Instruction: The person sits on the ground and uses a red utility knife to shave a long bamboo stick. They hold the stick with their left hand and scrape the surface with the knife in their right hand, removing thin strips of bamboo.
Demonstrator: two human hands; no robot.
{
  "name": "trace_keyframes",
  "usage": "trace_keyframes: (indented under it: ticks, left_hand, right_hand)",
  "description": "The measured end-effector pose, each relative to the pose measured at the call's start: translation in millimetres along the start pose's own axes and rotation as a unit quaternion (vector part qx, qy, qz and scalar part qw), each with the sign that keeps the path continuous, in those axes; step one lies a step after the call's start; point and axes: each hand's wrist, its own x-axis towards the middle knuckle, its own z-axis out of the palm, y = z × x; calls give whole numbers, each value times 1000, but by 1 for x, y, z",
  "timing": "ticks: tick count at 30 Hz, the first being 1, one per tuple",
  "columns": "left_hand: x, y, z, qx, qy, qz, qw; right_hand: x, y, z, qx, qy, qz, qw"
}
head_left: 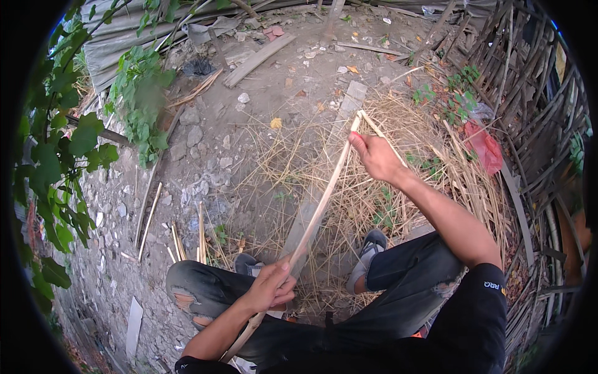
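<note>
Earthen ground (215, 134), strewn with straw-like shavings (405, 121), lies beneath the left hand (271, 288) and right hand (379, 156), both curled closed around a pale strip (327, 196) slanting between them, its long axis pointing forward and rightward to a sharp bend just beyond the right hand.

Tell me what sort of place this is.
Probably a rough outdoor yard, though its wider surroundings are out of view. It has bare, stony dirt ground, a leafy vine on the left, and a tangled stack of sticks along the right edge.
</note>
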Motion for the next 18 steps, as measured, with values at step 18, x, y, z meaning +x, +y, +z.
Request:
trace_keyframes:
  ticks: [18]
  left_hand:
    - [10,-8,-4,13,5,24,1000]
  right_hand:
    - [-14,19,-23,-68,174,-85,979]
